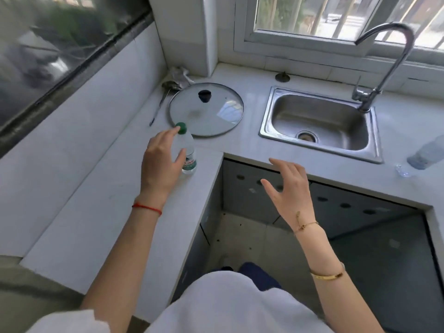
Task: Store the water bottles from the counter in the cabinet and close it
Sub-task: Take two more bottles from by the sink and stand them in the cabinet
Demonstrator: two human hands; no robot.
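Note:
A clear water bottle with a green cap and green label stands upright on the white counter, near its inner corner. My left hand is spread open just left of it, fingers near the cap, thumb by the label, not closed around it. My right hand hovers open over the counter edge in front of the sink. A second clear bottle lies blurred at the far right edge of the counter. Grey cabinet doors with round holes sit below the counter.
A glass pot lid with a black knob lies behind the bottle, a ladle beside it. The steel sink and curved faucet are to the right, under a window. The floor recess lies below the counter's corner.

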